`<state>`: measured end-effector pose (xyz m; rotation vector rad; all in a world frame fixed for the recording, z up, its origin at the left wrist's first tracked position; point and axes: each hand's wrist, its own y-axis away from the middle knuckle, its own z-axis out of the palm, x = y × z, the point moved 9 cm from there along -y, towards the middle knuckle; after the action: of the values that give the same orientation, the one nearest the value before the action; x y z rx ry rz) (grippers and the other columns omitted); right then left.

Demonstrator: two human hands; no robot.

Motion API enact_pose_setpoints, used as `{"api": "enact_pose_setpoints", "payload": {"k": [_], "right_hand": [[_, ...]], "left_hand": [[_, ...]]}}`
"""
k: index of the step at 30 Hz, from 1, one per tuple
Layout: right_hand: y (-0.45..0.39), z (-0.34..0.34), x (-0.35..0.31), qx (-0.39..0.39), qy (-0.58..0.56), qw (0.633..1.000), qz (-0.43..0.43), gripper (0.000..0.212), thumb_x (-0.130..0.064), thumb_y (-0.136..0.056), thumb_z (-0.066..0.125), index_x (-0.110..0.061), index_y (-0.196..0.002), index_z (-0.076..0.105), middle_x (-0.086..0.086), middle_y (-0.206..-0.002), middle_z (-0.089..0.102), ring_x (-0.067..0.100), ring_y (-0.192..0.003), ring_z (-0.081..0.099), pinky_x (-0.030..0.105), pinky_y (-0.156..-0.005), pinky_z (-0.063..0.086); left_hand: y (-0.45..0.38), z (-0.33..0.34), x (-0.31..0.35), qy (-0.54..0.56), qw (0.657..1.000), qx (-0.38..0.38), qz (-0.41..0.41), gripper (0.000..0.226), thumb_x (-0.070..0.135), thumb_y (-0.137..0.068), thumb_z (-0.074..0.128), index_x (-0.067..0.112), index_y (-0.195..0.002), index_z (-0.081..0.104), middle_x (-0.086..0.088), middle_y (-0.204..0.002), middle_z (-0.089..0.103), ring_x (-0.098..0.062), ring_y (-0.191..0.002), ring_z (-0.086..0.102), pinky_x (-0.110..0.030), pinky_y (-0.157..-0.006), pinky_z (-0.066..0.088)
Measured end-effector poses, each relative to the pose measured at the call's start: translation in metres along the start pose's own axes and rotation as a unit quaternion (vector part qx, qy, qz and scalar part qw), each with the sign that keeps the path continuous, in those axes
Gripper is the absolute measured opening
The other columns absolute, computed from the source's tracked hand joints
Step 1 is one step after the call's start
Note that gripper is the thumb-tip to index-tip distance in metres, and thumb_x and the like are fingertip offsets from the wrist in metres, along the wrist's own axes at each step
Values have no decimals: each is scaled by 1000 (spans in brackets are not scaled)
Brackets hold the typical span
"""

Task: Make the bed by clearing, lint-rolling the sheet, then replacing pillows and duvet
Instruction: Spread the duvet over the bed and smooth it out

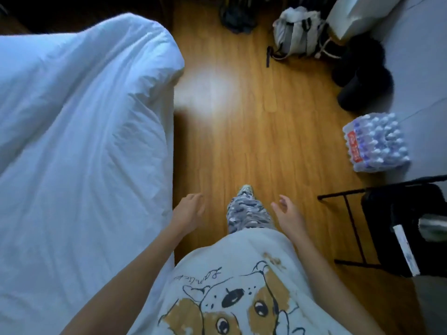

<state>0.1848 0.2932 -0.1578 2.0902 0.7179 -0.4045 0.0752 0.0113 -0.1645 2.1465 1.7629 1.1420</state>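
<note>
Head view looks straight down along the side of a bed. White duvet (79,131), rumpled and creased, covers the bed and fills the left half of the frame; its edge hangs over the mattress side next to the wooden floor (254,131). No pillows or lint roller in view. Left hand (187,212) sits at lower centre, just right of the duvet edge, not touching it; fingers loosely curled, holding nothing. Right hand (289,215) is further right, over the floor, palm turned inward, fingers relaxed and slightly spread, also holding nothing. Between the two hands: one leg in patterned trousers (246,213), foot forward. Bottom of frame: pale T-shirt (237,293) with a cartoon dog print. Right edge, mid-height: a shrink-wrapped pack of water bottles (376,142) on the floor. Lower right: black folding chair (391,226). Top right: a light backpack (298,31) and dark fluffy slippers (362,71), well apart from the bed.
</note>
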Motion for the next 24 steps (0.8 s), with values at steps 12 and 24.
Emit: {"api": "enact_pose_setpoints", "payload": {"k": [12, 24], "right_hand": [[-248, -12, -400, -119, 265, 919, -267, 56, -43, -97, 50, -20, -146, 36, 1, -144, 46, 21, -129, 47, 36, -99, 42], [-374, 137, -659, -227, 430, 792, -370, 55, -37, -98, 51, -19, -146, 34, 4, -148, 41, 20, -134, 38, 33, -105, 33]], "left_hand": [[-196, -192, -18, 132, 962, 161, -177, 44, 24, -99, 51, 14, -141, 46, -10, -139, 50, -26, -126, 47, -39, -99, 41], [-388, -352, -132, 253, 895, 196, -310, 46, 20, -97, 53, 12, -141, 45, -14, -143, 44, -32, -129, 43, -43, -100, 41]]}}
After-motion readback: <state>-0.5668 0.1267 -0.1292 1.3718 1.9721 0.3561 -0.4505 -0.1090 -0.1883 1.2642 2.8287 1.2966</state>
